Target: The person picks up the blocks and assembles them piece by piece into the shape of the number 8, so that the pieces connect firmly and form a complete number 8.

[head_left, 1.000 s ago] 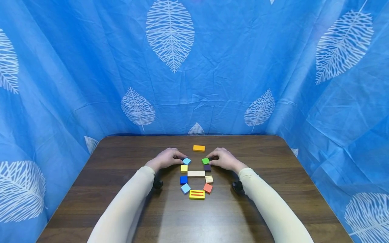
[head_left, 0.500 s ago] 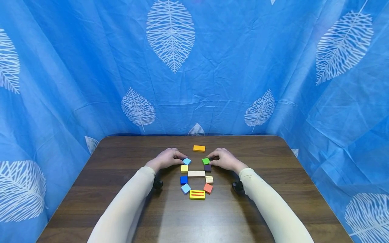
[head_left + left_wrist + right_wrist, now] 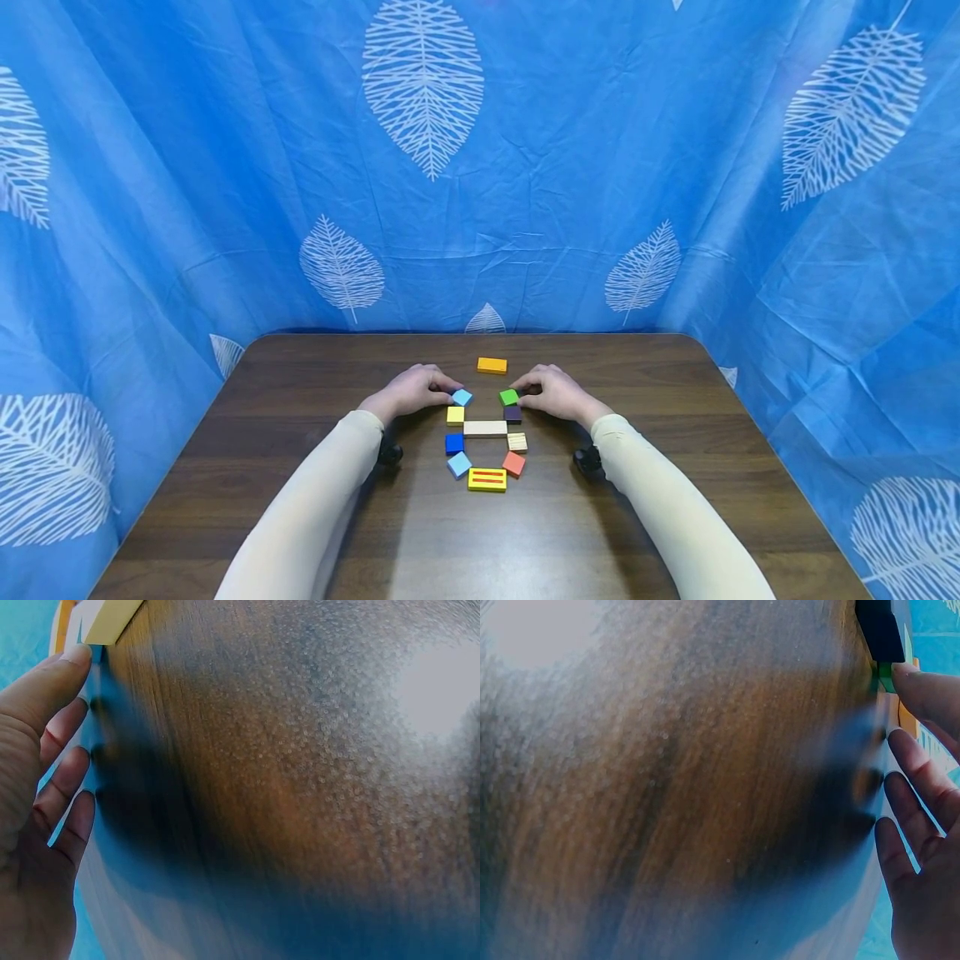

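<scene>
In the head view my left hand (image 3: pixel 411 392) pinches a small light blue block (image 3: pixel 462 397) between thumb and finger. Mirroring it, my right hand (image 3: pixel 557 394) holds a green block (image 3: pixel 509 397) at its outer side. Just below these sit a yellow block (image 3: pixel 455 415) and a dark purple block (image 3: pixel 512 414). A cream bar (image 3: pixel 485 429) lies between the two columns. In the left wrist view the thumb hides most of the light blue block (image 3: pixel 97 652); the right wrist view shows the thumb against the green block (image 3: pixel 886 676), beside the dark block (image 3: pixel 880 630).
An orange block (image 3: pixel 492 366) lies farther back. Lower down are a blue block (image 3: pixel 454 443), a wooden block (image 3: pixel 517 442), another light blue block (image 3: pixel 459 465), a red block (image 3: pixel 513 464) and a red-striped yellow block (image 3: pixel 487 479). A blue curtain (image 3: pixel 540 192) hangs behind the brown table (image 3: pixel 315 367).
</scene>
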A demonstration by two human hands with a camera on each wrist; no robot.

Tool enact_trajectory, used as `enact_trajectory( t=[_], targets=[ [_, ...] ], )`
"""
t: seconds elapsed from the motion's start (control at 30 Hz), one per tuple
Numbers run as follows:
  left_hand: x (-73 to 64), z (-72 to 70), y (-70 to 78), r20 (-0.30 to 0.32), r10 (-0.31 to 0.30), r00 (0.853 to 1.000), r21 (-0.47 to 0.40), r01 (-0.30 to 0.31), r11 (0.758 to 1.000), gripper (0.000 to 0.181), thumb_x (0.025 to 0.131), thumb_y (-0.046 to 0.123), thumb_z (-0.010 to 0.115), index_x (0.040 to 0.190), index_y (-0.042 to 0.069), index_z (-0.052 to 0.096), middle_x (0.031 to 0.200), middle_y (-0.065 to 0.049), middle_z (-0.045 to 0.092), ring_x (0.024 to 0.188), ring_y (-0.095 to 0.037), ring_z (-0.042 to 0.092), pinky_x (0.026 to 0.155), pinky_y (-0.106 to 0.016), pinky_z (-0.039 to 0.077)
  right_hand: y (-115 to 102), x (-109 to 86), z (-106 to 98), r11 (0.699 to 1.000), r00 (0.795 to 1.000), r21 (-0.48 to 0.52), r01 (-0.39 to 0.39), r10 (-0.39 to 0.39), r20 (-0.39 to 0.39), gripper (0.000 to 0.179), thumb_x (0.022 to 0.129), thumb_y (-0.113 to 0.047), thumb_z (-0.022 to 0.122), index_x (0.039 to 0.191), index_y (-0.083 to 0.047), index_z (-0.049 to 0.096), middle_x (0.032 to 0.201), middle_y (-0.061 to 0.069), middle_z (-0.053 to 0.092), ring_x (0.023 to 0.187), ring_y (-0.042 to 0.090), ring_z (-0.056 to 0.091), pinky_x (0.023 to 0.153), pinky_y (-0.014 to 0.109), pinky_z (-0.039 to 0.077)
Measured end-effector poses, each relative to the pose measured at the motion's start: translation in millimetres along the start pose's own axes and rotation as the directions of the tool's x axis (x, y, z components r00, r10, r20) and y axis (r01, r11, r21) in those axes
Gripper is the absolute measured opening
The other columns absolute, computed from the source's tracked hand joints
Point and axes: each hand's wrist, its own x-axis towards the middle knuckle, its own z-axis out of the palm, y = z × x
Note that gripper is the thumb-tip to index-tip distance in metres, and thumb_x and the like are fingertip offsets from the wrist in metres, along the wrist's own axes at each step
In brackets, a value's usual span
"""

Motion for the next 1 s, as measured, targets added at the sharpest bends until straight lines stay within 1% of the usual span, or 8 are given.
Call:
enact_trajectory(
  t=[0.37, 0.63, 0.77, 0.9, 1.0],
  targets=[
    [0.3, -0.6, 0.0, 0.002, 0.007, 1.000, 0.003, -0.007, 1.000, 0.029, 0.098, 0.030, 0.072, 0.126, 0.029, 0.075, 0.116, 0.007, 0.067, 0.112, -0.019, 0.054, 0.100, -0.041, 0.043, 0.6, 0.3, 0.2, 1.000, 1.000, 0.006, 0.009, -0.009, -0.003, 0.025, 0.096, -0.028, 0.074, 0.121, -0.027, 0.076, 0.116, -0.007, 0.064, 0.111, 0.019, 0.051, 0.097, 0.042, 0.044],
    [-0.6, -1.2, 1.0, 0.003, 0.010, 1.000, -0.003, -0.010, 1.000, 0.029, 0.098, 0.030, 0.072, 0.126, 0.028, 0.075, 0.113, 0.007, 0.067, 0.109, -0.018, 0.054, 0.096, -0.040, 0.044, 0.4, 0.2, 0.2, 1.000, 1.000, 0.011, 0.014, -0.014, -0.008, 0.026, 0.096, -0.027, 0.074, 0.122, -0.026, 0.076, 0.117, -0.006, 0.064, 0.113, 0.019, 0.051, 0.099, 0.043, 0.043],
    [-0.8, -0.9, 0.8, 0.000, 0.007, 1.000, -0.010, -0.007, 1.000, 0.029, 0.097, 0.029, 0.072, 0.126, 0.028, 0.075, 0.113, 0.007, 0.067, 0.110, -0.018, 0.053, 0.097, -0.040, 0.044, 0.7, 0.3, -0.7, 1.000, 1.000, 0.014, 0.022, -0.022, -0.009, 0.026, 0.095, -0.027, 0.074, 0.122, -0.025, 0.076, 0.118, -0.005, 0.065, 0.114, 0.020, 0.052, 0.100, 0.044, 0.043],
    [-0.8, -0.7, 0.5, -0.002, 0.004, 1.000, -0.016, -0.004, 1.000, 0.029, 0.097, 0.029, 0.072, 0.126, 0.028, 0.075, 0.113, 0.007, 0.067, 0.111, -0.018, 0.053, 0.097, -0.041, 0.044, 2.8, 0.1, -2.7, 0.999, 0.999, 0.029, 0.037, -0.037, -0.006, 0.027, 0.096, -0.026, 0.074, 0.123, -0.024, 0.075, 0.121, -0.004, 0.065, 0.117, 0.023, 0.052, 0.101, 0.047, 0.043],
    [-0.4, -0.7, 0.1, -0.003, 0.007, 1.000, -0.015, -0.007, 1.000, 0.029, 0.098, 0.028, 0.072, 0.126, 0.028, 0.075, 0.114, 0.007, 0.067, 0.111, -0.018, 0.053, 0.098, -0.041, 0.044, 5.3, -0.2, -4.7, 0.998, 1.000, 0.052, 0.025, -0.026, 0.003, 0.028, 0.096, -0.028, 0.073, 0.124, -0.024, 0.075, 0.124, -0.003, 0.065, 0.121, 0.024, 0.050, 0.103, 0.047, 0.042]
  ],
)
